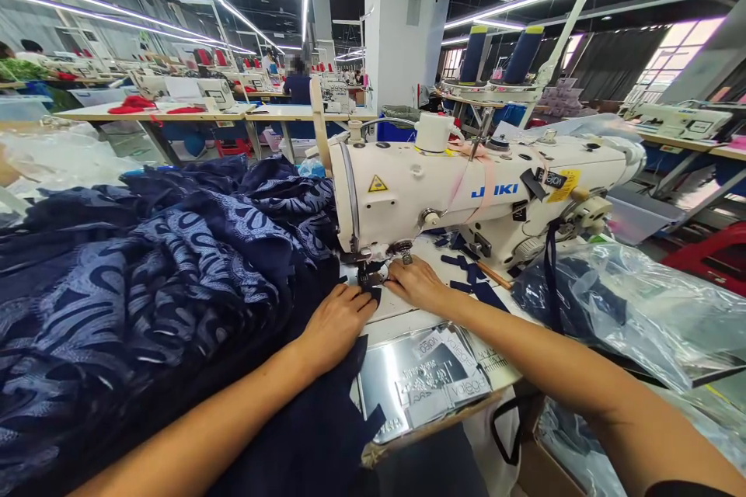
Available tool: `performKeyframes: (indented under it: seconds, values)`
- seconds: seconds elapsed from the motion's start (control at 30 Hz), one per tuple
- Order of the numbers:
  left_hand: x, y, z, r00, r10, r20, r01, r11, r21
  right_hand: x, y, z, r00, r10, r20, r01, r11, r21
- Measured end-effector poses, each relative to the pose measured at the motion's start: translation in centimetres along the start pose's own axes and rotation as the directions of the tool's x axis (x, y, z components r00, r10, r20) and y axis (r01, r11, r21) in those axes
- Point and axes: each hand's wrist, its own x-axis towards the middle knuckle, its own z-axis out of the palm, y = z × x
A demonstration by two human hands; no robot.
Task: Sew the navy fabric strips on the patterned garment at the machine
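A white sewing machine stands before me, with navy fabric beneath its needle area. My left hand is at the fabric's edge just in front of the presser foot, fingers bent together and gripping the cloth. Close to the right side of the foot, my right hand has its fingertips pinched together; what they hold is too small or hidden to make out. To the left, a large heap of navy garment cloth with a pale leaf-like pattern spills over the table.
Printed labels lie on a shiny metal plate at the table front. Navy scraps are scattered under the machine arm. A clear plastic bag is at right. Thread cones stand behind. Other workstations and people are farther back.
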Motion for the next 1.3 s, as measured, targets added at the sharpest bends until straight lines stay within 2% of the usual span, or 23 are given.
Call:
performKeyframes:
  seconds: [0.23,0.43,0.53,0.63,0.73,0.83,1.0,1.13,1.23,1.3]
  values:
    - [-0.5,0.3,0.5,0.991,0.101,-0.086,-0.093,0.991,0.091,-0.2,-1.0,-1.5,0.989,0.073,0.132,-0.074,0.997,0.003]
    - [-0.6,0.5,0.9,0.976,0.153,-0.152,-0.125,0.975,0.182,1.3,-2.0,-1.3,0.992,0.053,0.112,-0.085,0.949,0.304]
    - [-0.5,0.5,0.9,0.975,0.159,-0.155,-0.132,0.977,0.167,1.9,-1.8,-0.8,0.984,0.094,0.15,-0.151,0.891,0.429]
    - [-0.4,0.5,0.7,0.979,0.148,-0.141,-0.127,0.981,0.147,2.1,-1.4,-0.5,0.972,0.123,0.2,-0.212,0.825,0.524]
    - [-0.3,0.5,0.6,0.985,0.129,-0.114,-0.113,0.984,0.135,2.1,-1.0,-0.4,0.973,0.118,0.197,-0.21,0.802,0.559]
    - [-0.2,0.5,0.5,0.99,0.115,-0.081,-0.105,0.987,0.122,2.1,-1.0,-0.6,0.986,0.059,0.159,-0.137,0.828,0.543]
    - [-0.2,0.5,0.6,0.995,0.095,-0.041,-0.091,0.991,0.094,1.7,-1.1,-0.7,0.995,-0.092,0.04,0.066,0.898,0.436]
    - [-0.2,0.5,0.0,0.996,0.085,-0.016,-0.083,0.993,0.082,0.3,-1.4,-0.7,0.958,-0.283,-0.049,0.287,0.931,0.225]
    - [-0.6,0.1,-0.8,0.997,0.078,0.016,-0.079,0.994,0.071,-0.8,-1.5,-0.7,0.933,-0.357,-0.03,0.358,0.933,0.031]
    - [-0.9,-0.3,-1.2,0.998,0.068,0.015,-0.068,0.997,0.025,-1.0,-1.3,-0.7,0.923,-0.385,-0.022,0.384,0.923,-0.031]
